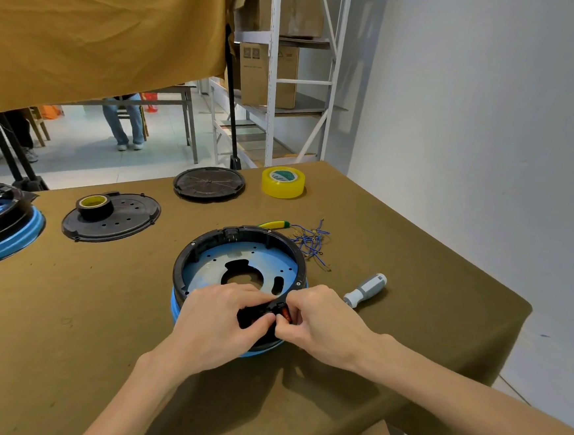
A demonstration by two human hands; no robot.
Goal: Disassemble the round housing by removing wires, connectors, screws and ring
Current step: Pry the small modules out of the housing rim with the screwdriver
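The round housing (242,248), black-rimmed with a blue base and a blue-grey inner plate, sits at the middle of the table. My left hand (222,318) grips its near rim, fingers curled over a black connector block (253,316). My right hand (318,319) pinches a small red part (286,311) on that same block at the rim. A bundle of removed blue wires (311,241) with a yellow-green sleeve lies just behind the housing. A grey-handled screwdriver (366,288) lies to the right of it.
Two black round covers (112,217) (209,183) lie at the back left, one carrying a black tape roll (95,206). A yellow tape roll (283,182) stands at the back. Another blue-based housing (0,222) is at the far left edge. The table's right edge is close.
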